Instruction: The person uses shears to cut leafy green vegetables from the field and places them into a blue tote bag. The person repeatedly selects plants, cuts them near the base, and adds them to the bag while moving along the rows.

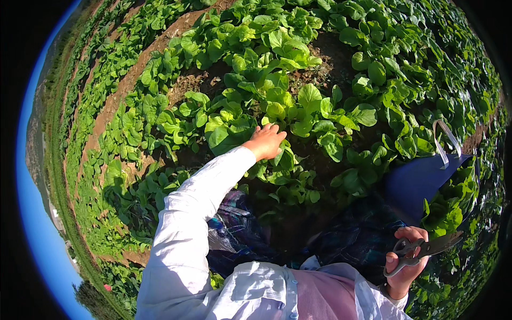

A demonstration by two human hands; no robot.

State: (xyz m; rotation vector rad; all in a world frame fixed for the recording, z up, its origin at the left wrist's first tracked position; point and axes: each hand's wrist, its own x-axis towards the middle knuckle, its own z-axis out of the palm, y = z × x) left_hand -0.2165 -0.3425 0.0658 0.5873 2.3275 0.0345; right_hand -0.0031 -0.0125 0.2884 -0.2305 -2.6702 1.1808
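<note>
My left hand (265,143) reaches palm-down over the leafy green plants (280,108) in front of me. Its fingers are a little apart among the leaves, and I see nothing held in it. Low on the right, my right hand (405,260) grips a pair of scissors (442,244) by the handles, blades pointing right. Close beyond that hand stands a blue bag (418,180) with a white strap handle (442,140). Cut-looking leafy greens (446,212) fill its opening. The bag's base is hidden.
Rows of leafy plants (424,72) spread on all sides. Strips of bare brown soil (132,76) run between rows on the left. My knees in dark plaid trousers (356,236) are bent close to the plants. A grassy strip (56,168) and hills lie far left.
</note>
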